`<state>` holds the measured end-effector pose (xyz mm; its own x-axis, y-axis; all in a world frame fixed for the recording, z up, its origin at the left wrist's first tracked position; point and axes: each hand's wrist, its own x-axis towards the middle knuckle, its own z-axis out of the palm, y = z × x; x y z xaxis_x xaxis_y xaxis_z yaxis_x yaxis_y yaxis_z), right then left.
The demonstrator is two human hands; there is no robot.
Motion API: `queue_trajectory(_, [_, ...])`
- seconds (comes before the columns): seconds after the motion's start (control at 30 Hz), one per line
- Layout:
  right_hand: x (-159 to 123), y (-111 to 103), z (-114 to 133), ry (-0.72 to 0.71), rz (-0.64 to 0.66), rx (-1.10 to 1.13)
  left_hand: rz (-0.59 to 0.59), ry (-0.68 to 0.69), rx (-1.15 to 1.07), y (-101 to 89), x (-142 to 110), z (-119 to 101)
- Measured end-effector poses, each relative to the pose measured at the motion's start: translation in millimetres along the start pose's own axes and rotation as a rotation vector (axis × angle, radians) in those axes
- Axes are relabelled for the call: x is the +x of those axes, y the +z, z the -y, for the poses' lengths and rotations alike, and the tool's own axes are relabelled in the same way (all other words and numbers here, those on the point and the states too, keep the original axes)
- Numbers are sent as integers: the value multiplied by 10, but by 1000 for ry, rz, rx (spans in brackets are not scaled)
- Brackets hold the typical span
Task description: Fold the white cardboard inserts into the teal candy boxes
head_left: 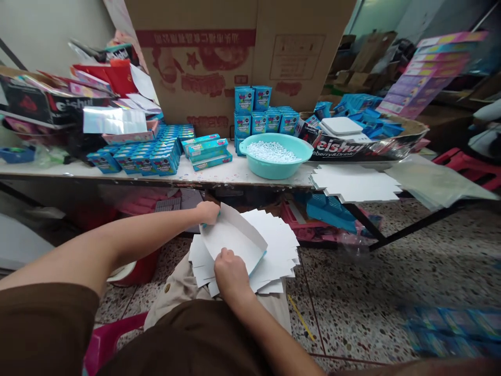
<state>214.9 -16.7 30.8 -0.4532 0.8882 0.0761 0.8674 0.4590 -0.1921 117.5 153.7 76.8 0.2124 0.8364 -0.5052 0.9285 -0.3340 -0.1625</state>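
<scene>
A partly folded cardboard tray, white inside with blue showing at its edges, lies tilted above my lap. My left hand is closed on its far left corner. On the near side, my right hand grips the edge with curled fingers; the fingertips are partly hidden. The tray's right end has a raised wall. Beneath it, a fanned stack of flat white card blanks rests across my thighs.
Along the table stand small blue boxes, long blue boxes, a turquoise basin of white pellets and more white blanks. A large carton rises behind. Blurred blue packs lie low at right.
</scene>
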Motion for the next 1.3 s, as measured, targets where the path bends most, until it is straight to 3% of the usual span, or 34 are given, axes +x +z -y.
queue_trajectory(0.17, [-65,-61,25,60,36,2,153,57,-62,-141,-24,81])
queue_trajectory(0.3, [-95,-60,-48,96,5,-6,48,42,-53,-166,-196,64])
queue_trajectory(0.33, [-105,-56,-104,112,-12,-11,-27,30,-42,-149,-279,74])
queue_trajectory(0.4, [-125,-44,-263,146,-68,-30,-299,60,-27,-63,-479,117])
queue_trajectory(0.5, [-143,-9,-540,200,-175,-81,-809,338,-35,210,-771,182])
queue_trajectory(0.53, [-141,9,-620,210,-207,-102,-905,456,-31,328,-836,184])
queue_trajectory(0.6, [-126,59,-741,199,-257,-148,-972,609,1,565,-887,150])
queue_trajectory(0.77, [-126,263,-874,81,-316,-177,-881,587,77,956,-660,7])
queue_trajectory(0.9, [-264,420,-999,21,-375,-66,-800,624,60,1069,-485,36])
queue_trajectory(1.03, [-385,469,-1114,-24,-408,38,-729,664,-51,1099,-463,83])
queue_trajectory(1.13, [-368,430,-1137,13,-354,96,-655,614,-199,1076,-471,84])
queue_trajectory(1.3, [-178,231,-1112,224,-185,187,-614,544,-307,1009,-416,65])
